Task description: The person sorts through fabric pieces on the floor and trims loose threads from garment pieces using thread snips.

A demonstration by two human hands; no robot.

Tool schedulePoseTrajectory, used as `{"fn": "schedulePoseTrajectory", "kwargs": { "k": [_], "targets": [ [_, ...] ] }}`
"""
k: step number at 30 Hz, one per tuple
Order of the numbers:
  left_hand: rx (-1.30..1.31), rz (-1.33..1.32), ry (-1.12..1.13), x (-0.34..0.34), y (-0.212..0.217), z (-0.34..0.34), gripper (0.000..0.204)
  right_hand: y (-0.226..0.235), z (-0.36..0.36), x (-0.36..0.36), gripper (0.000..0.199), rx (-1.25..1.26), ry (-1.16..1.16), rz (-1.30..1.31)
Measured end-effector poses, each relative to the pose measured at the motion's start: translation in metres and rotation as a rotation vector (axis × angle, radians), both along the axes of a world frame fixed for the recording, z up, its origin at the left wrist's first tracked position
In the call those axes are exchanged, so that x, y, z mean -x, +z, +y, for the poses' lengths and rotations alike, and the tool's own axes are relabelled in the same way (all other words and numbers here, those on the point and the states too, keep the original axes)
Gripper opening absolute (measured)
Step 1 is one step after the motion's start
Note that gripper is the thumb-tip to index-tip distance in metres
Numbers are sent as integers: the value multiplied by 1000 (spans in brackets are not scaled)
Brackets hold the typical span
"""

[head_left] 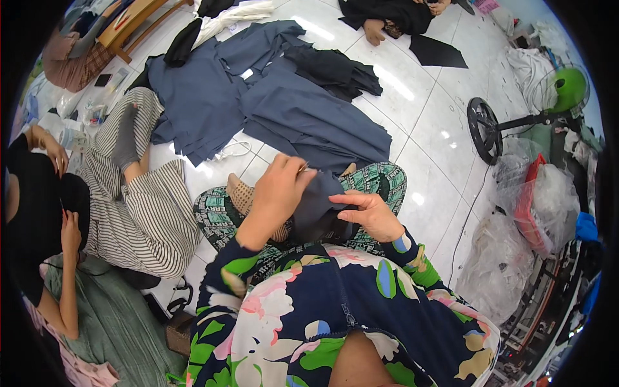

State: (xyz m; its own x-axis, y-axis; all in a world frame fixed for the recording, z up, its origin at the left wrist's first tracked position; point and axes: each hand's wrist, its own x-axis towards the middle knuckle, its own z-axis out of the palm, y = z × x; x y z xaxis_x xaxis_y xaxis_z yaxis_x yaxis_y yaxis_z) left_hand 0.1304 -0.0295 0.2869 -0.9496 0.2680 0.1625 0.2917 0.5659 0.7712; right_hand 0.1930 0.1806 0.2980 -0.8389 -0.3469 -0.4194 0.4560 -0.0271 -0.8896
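Note:
A small dark grey piece of fabric (314, 205) hangs between my hands above my lap. My left hand (278, 197) is raised at the fabric's upper left, its fingers pinched together. Something small and shiny shows at those fingertips, too small to make out. On the other side my right hand (369, 215) pinches the fabric's right edge between thumb and forefinger. Below my hands are my crossed legs in green patterned trousers (380, 180). More black cloth (319, 227) lies in my lap, partly covered by the piece I hold.
Stacked grey-blue cut fabric (193, 97) spreads over the tiled floor ahead, with black cloth (342, 71) on it. Co-workers sit at the left and far side. At the right are a green fan (570, 89) with a round black base, a red basket (532, 206) and plastic bags (496, 271).

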Motion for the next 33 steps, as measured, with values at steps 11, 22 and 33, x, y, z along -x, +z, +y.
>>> {"fn": "schedulePoseTrajectory", "kwargs": {
  "k": [11,22,33],
  "targets": [
    [-248,-577,-443,-43,20,-8,35,12,6,7,36,109,20,3],
    [-319,-515,-429,-43,17,1,27,20,8,5,39,87,31,0],
    [-331,-566,-427,-44,15,1,29,19,9,4,39,85,50,19]
  ]
}}
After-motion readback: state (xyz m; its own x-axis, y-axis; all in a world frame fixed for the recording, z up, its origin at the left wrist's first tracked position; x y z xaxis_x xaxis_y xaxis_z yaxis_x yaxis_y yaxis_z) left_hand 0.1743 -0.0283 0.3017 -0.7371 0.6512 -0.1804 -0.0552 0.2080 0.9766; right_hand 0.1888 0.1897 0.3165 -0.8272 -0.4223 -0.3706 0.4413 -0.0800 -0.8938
